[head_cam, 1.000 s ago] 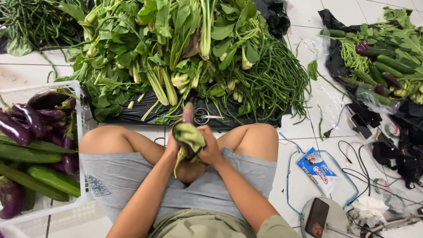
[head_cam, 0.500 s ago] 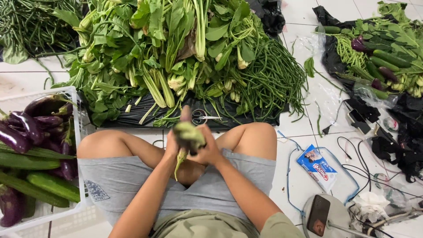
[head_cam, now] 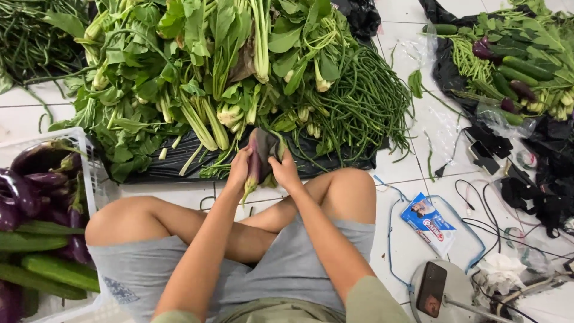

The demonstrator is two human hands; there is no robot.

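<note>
As we sit cross-legged on the tiled floor (head_cam: 412, 239), our left hand (head_cam: 239, 167) and right hand (head_cam: 286, 170) meet just in front of our knees, both closed around one vegetable (head_cam: 258, 158) with a purple body and green leafy wrapping. We hold it roughly upright between the palms, its purple length against the left hand, the green part folded toward the right hand, and a thin green tip hanging below the left hand. Fingers of both hands curl round it, so neither hand is open.

Just beyond the hands lies a broad heap of leafy greens (head_cam: 197, 72) on black plastic sheeting (head_cam: 173, 161), and beyond the right hand, a little further out, a bundle of long green beans (head_cam: 365, 101) rests on the same sheet. Well off to the left of the left hand stands a white plastic basket (head_cam: 89, 173) with purple eggplants (head_cam: 36, 173) and green cucumbers (head_cam: 54, 269) in it. To the right of the right hand, near our knee, a small blue-and-white packet (head_cam: 429, 222) lies on the floor among cables, and closer to us a dark phone (head_cam: 430, 288) rests on a round stand. Far to the right, another pile of vegetables (head_cam: 514, 60) sits on black plastic
</note>
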